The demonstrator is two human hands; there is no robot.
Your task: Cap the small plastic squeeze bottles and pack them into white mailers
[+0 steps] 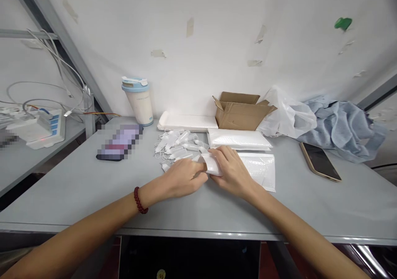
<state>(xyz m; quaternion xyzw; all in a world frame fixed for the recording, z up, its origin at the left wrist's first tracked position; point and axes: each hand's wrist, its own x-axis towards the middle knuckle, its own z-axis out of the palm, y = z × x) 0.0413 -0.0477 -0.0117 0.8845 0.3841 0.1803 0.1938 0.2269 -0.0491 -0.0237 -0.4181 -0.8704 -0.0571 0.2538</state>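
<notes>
Both my hands meet at the middle of the grey table (77, 188). My right hand (231, 171) is closed round a small white packet (213, 165), its fingers curled over the top. My left hand (182, 179), with a dark red bead bracelet at the wrist, pinches the packet's left end. A pile of several small clear plastic bottles (178, 144) lies just beyond my left hand. Under my right hand lies a flat clear plastic bag (262, 169), and behind it a stack of white bags (238, 139).
A pale blue lidded cup (138, 101), a white tray (187, 122) and an open cardboard box (240, 111) stand along the wall. A phone (119, 142) lies left, another phone (319, 161) right, near a blue cloth (338, 126). A power strip with cables (40, 128) sits far left.
</notes>
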